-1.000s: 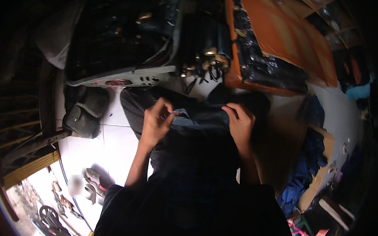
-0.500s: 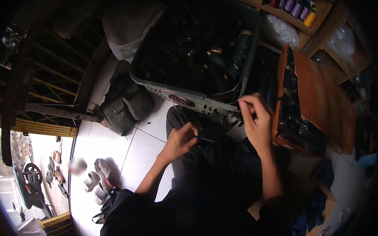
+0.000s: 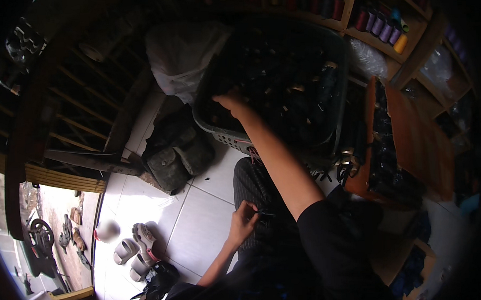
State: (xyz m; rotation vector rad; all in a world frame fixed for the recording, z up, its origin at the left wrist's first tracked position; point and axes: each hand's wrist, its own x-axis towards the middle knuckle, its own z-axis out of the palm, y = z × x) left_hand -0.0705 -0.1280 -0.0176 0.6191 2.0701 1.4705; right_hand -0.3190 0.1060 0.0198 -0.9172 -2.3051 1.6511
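Down at the lap, the left hand (image 3: 244,219) is in close, thumb and fingertips together on a small, thin, dark piece (image 3: 265,214) that sits right over the dark, pinstriped trouser leg (image 3: 246,187); it's too dim to say what it is. Just off to the left on the white tiled floor (image 3: 192,222), there's a crumpled black plastic bag (image 3: 159,282), with pale grey rubber sandals (image 3: 144,242) beside it. And look at the reach on the other side! The right arm stretches out across the near rim of a dark grey-green plastic basket (image 3: 230,141), the right hand (image 3: 229,103) over its left part, and whether those fingers are clamped on anything, I can't tell. Dark bundles with gold-coloured ends (image 3: 326,79) fill the basket. A dark, flapped fabric bag (image 3: 171,163) slumps to the left of it, an orange cardboard box (image 3: 422,136) leans open to the right, a whitish plastic sack (image 3: 180,61) bulges at the far left corner, and, farthest out, purple thread spools (image 3: 383,30) line up on a wooden shelf (image 3: 372,41).
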